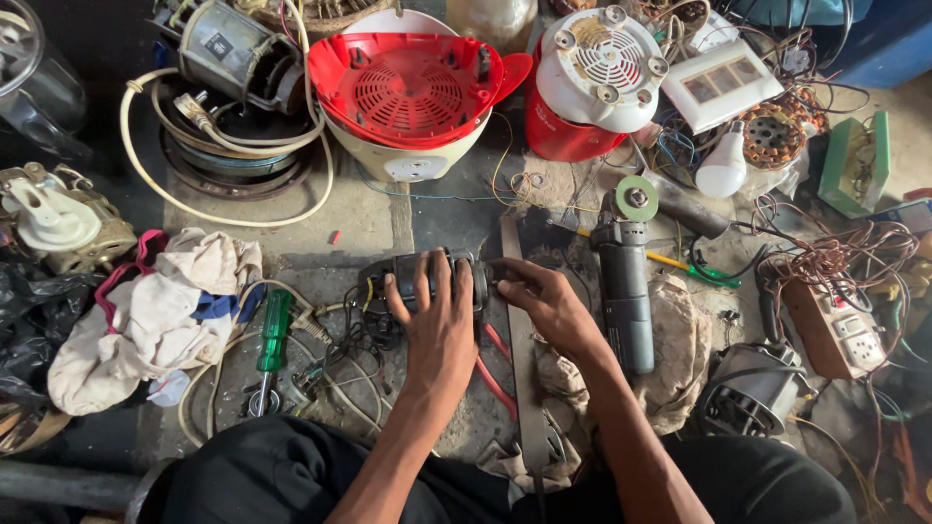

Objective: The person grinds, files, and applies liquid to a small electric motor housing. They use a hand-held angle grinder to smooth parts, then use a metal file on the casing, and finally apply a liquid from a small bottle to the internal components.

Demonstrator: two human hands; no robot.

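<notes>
left hand (439, 325) lies palm-down over a small dark electric motor (419, 279) on the concrete floor (369, 218), fingers (423, 272) spread and draped across its top, gripping the housing. right hand (546, 299) comes in from the right; its fingers (505, 275) are bunched together at the motor's right end, touching it. whether they pinch a small part there cannot be told.

motor sits mid-floor, just ahead of the person's knees, with thin wires (354, 335) trailing off its left side.

around it:
- red-handled pliers (493, 374) under the left wrist, partly hidden.
- flat metal bar (522, 369) running front to back beneath the right hand.
- black angle grinder (623, 277) just right of the right hand, green disc end pointing away, resting on a dirty rag (684, 364).
- green-handled screwdriver (273, 335) to the left, near a heap of pale cloth (155, 311).
- red and white appliance base (408, 92) upturned at the far side, a second red-bodied one (592, 78) beside it.
- white bulb (723, 165), tangles of copper wire (835, 257) and a switch box (840, 335) well to the right.
</notes>
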